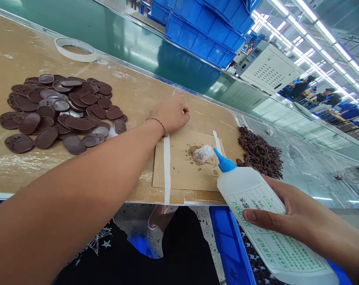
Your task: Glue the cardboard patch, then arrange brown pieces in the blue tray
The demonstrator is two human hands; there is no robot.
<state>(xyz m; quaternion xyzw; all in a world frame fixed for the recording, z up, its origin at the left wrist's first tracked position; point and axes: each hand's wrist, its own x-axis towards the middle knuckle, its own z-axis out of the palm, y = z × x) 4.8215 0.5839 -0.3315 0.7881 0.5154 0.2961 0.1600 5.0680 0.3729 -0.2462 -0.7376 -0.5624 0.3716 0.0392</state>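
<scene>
My right hand (289, 213) is wrapped round a large white bottle (253, 198) with green print, tilted so its blue nozzle (223, 160) points up and left. The nozzle tip is beside a small clear, cup-like piece (203, 153) on a taped cardboard sheet (185, 174). Above the sheet, my left hand (173, 113) rests with curled fingers near the table's far side; whatever its fingers may hold is hidden. A heap of brown oval pieces (78, 122) lies left of my left forearm. Small dark brown pieces (261, 152) are piled right of the cardboard.
A roll of tape (75, 49) lies at the back left. Beyond the table runs a green belt (122, 39), with blue crates (203, 31) behind it. A blue bin (229, 241) stands below the front edge. People are in the far right background.
</scene>
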